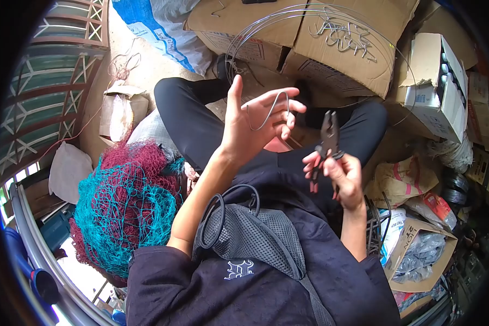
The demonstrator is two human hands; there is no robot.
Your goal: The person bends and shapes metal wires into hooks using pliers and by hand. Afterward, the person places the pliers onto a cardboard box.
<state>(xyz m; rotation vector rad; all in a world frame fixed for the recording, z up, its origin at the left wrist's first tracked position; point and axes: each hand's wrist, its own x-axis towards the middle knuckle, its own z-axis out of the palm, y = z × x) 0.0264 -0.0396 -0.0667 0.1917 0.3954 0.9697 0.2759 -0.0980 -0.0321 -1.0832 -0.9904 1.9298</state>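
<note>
My left hand (238, 130) is raised palm up, fingers loosely spread. A bent piece of wire (268, 118), curved like a hook, lies across its palm and fingers. In my right hand (346, 179) are combination pliers (330, 135), their jaws pointing away from me. The fingers wrap the red-and-black handles; the jaws look nearly closed and grip nothing visible. Beyond my hands, a pile of similar bent wire hooks (345, 35) sits on a cardboard box (358, 65). A large coil of wire (250, 28) arches over the boxes.
Teal and maroon netting (127, 209) is heaped at my left. At the right stand an open white carton (437, 98) and a cardboard box (445, 255) with plastic bags. A blue-and-white sack (165, 38) lies at the upper left. My crossed legs (193, 114) frame the space below my hands.
</note>
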